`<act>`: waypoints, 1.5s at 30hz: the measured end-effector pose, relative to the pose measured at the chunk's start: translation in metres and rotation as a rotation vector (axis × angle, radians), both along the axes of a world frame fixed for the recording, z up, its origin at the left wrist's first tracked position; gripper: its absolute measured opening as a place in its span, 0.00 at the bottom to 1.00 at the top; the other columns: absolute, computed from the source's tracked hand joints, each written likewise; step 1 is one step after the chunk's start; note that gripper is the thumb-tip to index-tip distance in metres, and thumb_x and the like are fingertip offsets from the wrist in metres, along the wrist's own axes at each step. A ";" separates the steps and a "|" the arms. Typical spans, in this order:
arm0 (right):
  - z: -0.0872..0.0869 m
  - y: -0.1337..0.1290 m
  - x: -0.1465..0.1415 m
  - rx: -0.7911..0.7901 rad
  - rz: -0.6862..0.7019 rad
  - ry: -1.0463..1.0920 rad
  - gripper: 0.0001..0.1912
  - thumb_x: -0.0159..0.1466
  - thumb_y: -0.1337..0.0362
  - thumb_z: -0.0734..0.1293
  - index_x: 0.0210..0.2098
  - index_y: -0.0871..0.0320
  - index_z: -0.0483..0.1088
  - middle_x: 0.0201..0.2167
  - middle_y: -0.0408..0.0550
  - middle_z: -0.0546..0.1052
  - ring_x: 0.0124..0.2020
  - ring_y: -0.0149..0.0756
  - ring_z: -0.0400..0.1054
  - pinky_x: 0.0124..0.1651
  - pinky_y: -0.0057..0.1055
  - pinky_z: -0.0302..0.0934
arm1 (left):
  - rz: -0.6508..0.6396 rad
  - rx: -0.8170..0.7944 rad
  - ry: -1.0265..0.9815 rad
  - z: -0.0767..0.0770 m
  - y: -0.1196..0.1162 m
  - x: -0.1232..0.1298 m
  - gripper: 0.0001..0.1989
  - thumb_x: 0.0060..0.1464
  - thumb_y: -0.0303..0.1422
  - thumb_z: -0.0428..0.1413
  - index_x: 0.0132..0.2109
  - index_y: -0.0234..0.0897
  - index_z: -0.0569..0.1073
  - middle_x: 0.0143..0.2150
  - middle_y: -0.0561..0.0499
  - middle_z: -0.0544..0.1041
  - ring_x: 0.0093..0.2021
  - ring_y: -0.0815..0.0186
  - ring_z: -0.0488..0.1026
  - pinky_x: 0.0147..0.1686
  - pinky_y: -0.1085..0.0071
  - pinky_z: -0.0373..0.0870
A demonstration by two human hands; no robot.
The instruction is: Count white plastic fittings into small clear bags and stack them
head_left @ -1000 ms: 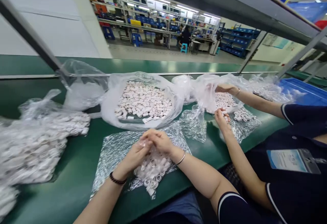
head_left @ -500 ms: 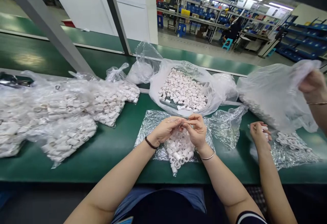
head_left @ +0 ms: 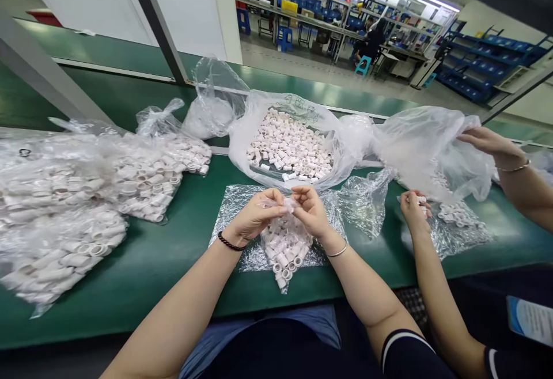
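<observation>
A clear plastic bag of white ring-like fittings (head_left: pixel 286 247) hangs or rests upright before me, its pointed lower corner near the table's front edge. My left hand (head_left: pixel 258 216) pinches the gathered top of this bag from the left. From the right, my right hand (head_left: pixel 310 211) pinches the same gathered plastic, fingertips close to the left ones. Beneath lies a crinkled clear sheet (head_left: pixel 224 209) on the green table (head_left: pixel 181 275). Just behind my hands, a large open bag (head_left: pixel 239 148) holds many loose white fittings (head_left: pixel 294 146).
Filled clear bags (head_left: pixel 64 206) are heaped at the left. A co-worker's hands (head_left: pixel 415 212) at the right hold fittings and lift a large translucent bag (head_left: pixel 423 143). Crumpled plastic (head_left: pixel 365 203) lies right of my sheet. A metal post (head_left: pixel 155 22) stands at back left.
The view has turned right. My hands have parted slightly, showing twisted plastic between them. The co-worker's raised hand has lowered with the bag's edge.
</observation>
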State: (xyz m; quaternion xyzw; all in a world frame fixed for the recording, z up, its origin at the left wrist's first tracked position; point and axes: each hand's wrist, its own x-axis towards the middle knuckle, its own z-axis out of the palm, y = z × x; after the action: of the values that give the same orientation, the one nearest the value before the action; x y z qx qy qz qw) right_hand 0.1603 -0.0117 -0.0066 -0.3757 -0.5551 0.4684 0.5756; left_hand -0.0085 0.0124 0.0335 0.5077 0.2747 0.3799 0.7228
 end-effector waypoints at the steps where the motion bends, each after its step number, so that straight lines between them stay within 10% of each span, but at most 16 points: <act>1: 0.001 0.001 0.001 -0.023 0.027 0.023 0.24 0.56 0.54 0.74 0.47 0.52 0.63 0.34 0.43 0.70 0.37 0.35 0.68 0.44 0.35 0.67 | -0.001 0.036 0.020 -0.001 0.000 0.000 0.20 0.40 0.39 0.68 0.28 0.36 0.65 0.23 0.56 0.68 0.24 0.72 0.64 0.26 0.75 0.62; 11: 0.008 -0.007 0.000 0.113 -0.113 -0.153 0.17 0.55 0.57 0.73 0.39 0.53 0.65 0.35 0.43 0.70 0.38 0.35 0.67 0.46 0.35 0.64 | 0.497 0.745 0.283 -0.024 0.001 0.010 0.07 0.50 0.25 0.57 0.37 0.39 0.73 0.35 0.53 0.75 0.36 0.65 0.73 0.40 0.67 0.70; 16: 0.008 -0.008 -0.006 -0.001 0.057 0.023 0.25 0.59 0.45 0.71 0.48 0.52 0.66 0.29 0.40 0.71 0.29 0.32 0.64 0.36 0.32 0.64 | 0.688 1.033 0.323 -0.032 -0.001 0.009 0.08 0.53 0.23 0.54 0.37 0.39 0.74 0.37 0.51 0.74 0.38 0.65 0.73 0.40 0.67 0.73; 31: 0.011 0.007 0.006 -0.078 -0.241 -0.282 0.25 0.60 0.39 0.62 0.27 0.55 0.65 0.25 0.41 0.68 0.28 0.32 0.62 0.34 0.30 0.58 | 0.712 1.498 0.352 -0.025 -0.001 0.010 0.12 0.57 0.20 0.58 0.45 0.40 0.75 0.38 0.48 0.79 0.39 0.63 0.75 0.40 0.66 0.74; 41: 0.002 0.022 0.026 -0.066 -0.300 -0.430 0.25 0.58 0.41 0.65 0.19 0.54 0.61 0.16 0.37 0.61 0.22 0.31 0.54 0.29 0.30 0.49 | 0.626 1.448 0.527 -0.010 -0.069 -0.027 0.09 0.60 0.20 0.55 0.40 0.40 0.74 0.28 0.55 0.77 0.29 0.68 0.71 0.38 0.66 0.69; 45: 0.025 0.001 0.002 0.015 -0.220 -0.402 0.26 0.61 0.38 0.62 0.23 0.54 0.65 0.20 0.40 0.67 0.24 0.33 0.60 0.31 0.31 0.56 | 0.574 1.173 0.448 -0.005 -0.085 -0.027 0.07 0.61 0.25 0.56 0.38 0.42 0.77 0.43 0.48 0.79 0.46 0.62 0.76 0.48 0.62 0.71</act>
State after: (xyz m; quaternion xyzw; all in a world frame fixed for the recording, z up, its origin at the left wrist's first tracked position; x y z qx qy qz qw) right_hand 0.1626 -0.0111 0.0185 -0.5155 -0.6177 0.3146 0.5037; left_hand -0.0351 -0.0726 0.0286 0.7882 0.2900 0.5281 0.1256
